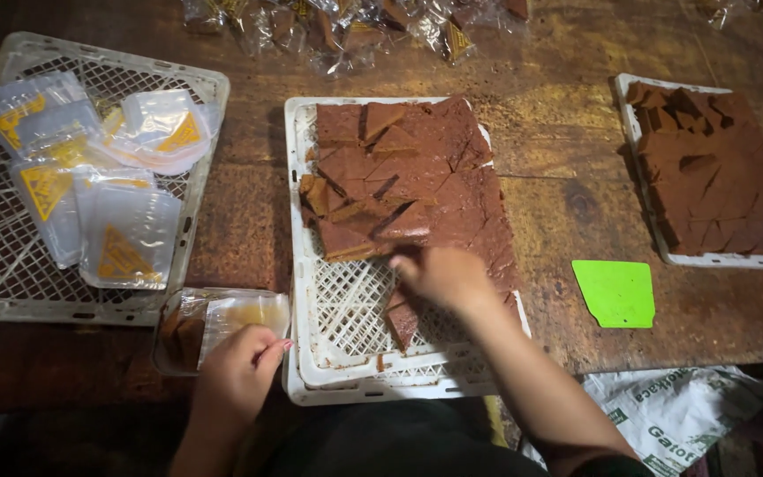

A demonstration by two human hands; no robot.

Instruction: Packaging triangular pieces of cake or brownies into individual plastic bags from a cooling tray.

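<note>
Now right hand (439, 276) pinching triangular brown slab piece (346, 240) on white lattice tray (346, 305); beside tray, left hand (236, 371) gripping crinkly clear pouch (222, 320).

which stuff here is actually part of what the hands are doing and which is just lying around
In use:
- left hand holding a clear bag
- right hand on the brown triangular pieces
- middle white tray

Lying about:
- green scraper
- far tray of pieces
- crate of empty bags
- filled bags
</note>
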